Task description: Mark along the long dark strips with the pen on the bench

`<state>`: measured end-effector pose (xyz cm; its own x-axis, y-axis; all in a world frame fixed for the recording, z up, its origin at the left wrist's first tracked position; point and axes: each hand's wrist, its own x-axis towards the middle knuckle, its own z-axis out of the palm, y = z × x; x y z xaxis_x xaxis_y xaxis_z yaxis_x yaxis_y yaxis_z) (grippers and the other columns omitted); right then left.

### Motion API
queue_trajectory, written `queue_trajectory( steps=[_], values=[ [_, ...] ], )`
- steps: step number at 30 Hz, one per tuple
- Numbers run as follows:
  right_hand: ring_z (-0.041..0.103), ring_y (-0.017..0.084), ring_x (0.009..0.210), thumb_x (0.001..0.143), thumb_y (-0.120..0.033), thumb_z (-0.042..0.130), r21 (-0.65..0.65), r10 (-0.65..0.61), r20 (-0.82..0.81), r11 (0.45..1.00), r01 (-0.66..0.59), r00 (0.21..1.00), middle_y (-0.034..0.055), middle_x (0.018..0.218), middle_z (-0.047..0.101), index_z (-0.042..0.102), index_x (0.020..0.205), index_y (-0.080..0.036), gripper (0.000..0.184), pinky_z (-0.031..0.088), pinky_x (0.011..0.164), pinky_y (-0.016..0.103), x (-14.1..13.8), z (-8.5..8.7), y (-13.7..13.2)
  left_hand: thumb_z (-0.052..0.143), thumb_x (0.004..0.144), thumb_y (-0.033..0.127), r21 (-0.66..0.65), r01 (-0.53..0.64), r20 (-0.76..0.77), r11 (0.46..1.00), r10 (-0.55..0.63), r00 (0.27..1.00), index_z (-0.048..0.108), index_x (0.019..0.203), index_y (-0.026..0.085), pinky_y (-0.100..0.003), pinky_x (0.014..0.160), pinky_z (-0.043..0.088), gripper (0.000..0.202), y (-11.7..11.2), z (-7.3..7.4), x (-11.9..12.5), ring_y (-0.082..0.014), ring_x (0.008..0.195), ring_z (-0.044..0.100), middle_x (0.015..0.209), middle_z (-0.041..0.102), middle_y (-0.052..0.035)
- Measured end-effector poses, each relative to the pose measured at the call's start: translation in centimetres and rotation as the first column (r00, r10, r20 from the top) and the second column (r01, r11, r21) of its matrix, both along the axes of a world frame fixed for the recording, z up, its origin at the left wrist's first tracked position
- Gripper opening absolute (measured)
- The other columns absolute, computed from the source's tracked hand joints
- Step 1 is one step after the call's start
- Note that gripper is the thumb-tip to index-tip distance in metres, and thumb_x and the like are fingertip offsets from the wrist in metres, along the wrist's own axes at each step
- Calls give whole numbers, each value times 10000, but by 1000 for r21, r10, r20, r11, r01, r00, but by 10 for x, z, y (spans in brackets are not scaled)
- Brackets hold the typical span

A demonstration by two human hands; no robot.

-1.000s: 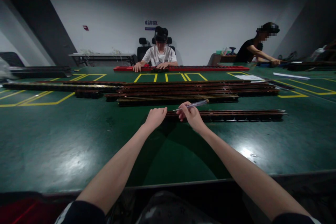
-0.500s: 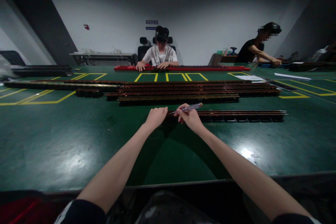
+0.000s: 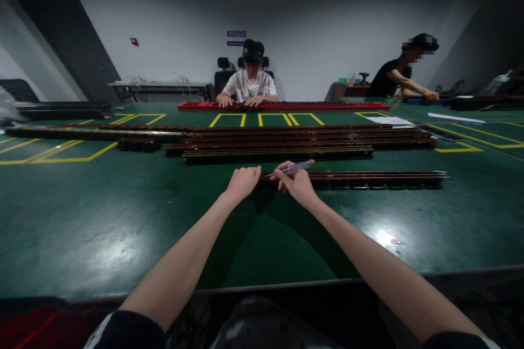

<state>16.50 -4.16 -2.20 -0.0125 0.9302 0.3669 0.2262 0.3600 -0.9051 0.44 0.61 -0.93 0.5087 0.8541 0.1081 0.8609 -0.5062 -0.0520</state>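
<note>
A long dark rail [image 3: 368,179] lies across the green table [image 3: 102,218] in front of me, running off to the right. My right hand [image 3: 297,181] is closed round a clear-handled screwdriver [image 3: 301,166] whose tip points left at the rail's near end. My left hand [image 3: 242,182] rests curled at that same left end, fingers closed against it. What the left fingers grip is hidden.
A stack of several long dark rails [image 3: 286,144] lies just beyond, spanning the table. Yellow floor-tape boxes [image 3: 266,118] mark the surface. A seated person [image 3: 249,83] works at a red rail [image 3: 286,106] opposite; another person [image 3: 403,76] bends over at the far right.
The screwdriver has tipped lower and drawn in a little toward the rail's end. Both hands stay at the same spot.
</note>
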Motion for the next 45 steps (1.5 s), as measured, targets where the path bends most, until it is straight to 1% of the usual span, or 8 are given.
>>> queue_trajectory(
  steps=[6, 10, 15, 23, 31, 38, 40, 45],
  values=[
    [563, 111, 456, 820, -470, 601, 13, -46, -8, 999, 46, 999, 67, 752, 733, 550, 787, -197, 280, 479, 417, 236, 0, 4, -3, 331, 972, 140, -14, -3, 23, 1000, 3, 1000, 585, 1170, 98, -349, 769, 499, 325, -1, 1, 0, -232, 898, 675, 999, 702, -156],
    [574, 111, 472, 815, -480, 602, 9, -32, 6, 999, 32, 999, 66, 767, 733, 554, 792, -194, 290, 484, 425, 229, 0, 5, -3, 305, 983, 157, -46, -9, 77, 999, 12, 997, 600, 1145, 103, -342, 756, 503, 341, 0, -1, 1, -218, 850, 679, 947, 708, -139],
    [575, 104, 468, 820, -494, 585, 19, -19, 11, 1000, 19, 1000, 57, 764, 734, 557, 796, -190, 306, 471, 417, 214, 1, 0, 0, 303, 987, 178, -25, -6, 29, 1000, 7, 1000, 589, 1168, 107, -353, 760, 505, 346, 2, -2, 0, -236, 882, 679, 954, 705, -144],
    [568, 98, 453, 816, -475, 586, 19, -40, -6, 999, 40, 999, 56, 750, 727, 555, 793, -185, 292, 466, 406, 206, 0, 2, -1, 299, 995, 187, -71, -22, 56, 997, 26, 998, 593, 1162, 112, -318, 753, 495, 346, 2, -1, 0, -207, 856, 674, 965, 705, -130],
    [560, 94, 429, 807, -487, 599, 36, -58, -36, 998, 59, 998, 31, 679, 691, 553, 780, -181, 311, 477, 403, 206, 0, 2, -1, 294, 995, 187, -74, -31, 93, 997, 38, 995, 612, 1139, 111, -322, 765, 494, 357, 0, 0, 0, -202, 841, 674, 937, 706, -126],
    [558, 96, 419, 809, -488, 596, 51, -111, -33, 992, 113, 993, 33, 654, 681, 557, 769, -178, 314, 479, 395, 206, 2, 1, 0, 281, 998, 191, -93, -34, 144, 995, 47, 988, 627, 1112, 117, -321, 752, 495, 372, 1, -1, 0, -197, 808, 677, 919, 708, -115],
    [560, 98, 421, 806, -488, 600, 51, -114, -35, 992, 115, 993, 33, 649, 679, 557, 771, -178, 314, 480, 396, 207, 2, 1, 0, 290, 994, 178, -81, -30, 115, 996, 40, 993, 619, 1127, 116, -320, 756, 496, 359, 0, 0, 0, -199, 829, 677, 941, 707, -119],
    [539, 95, 388, 796, -506, 601, 40, -122, -46, 991, 124, 991, 16, 606, 658, 540, 758, -183, 331, 459, 374, 205, 2, 1, 0, 342, 971, 136, -19, -4, -37, 1000, 3, 999, 565, 1208, 89, -350, 764, 505, 329, -1, 3, 1, -235, 905, 673, 1010, 695, -164]
  ],
)
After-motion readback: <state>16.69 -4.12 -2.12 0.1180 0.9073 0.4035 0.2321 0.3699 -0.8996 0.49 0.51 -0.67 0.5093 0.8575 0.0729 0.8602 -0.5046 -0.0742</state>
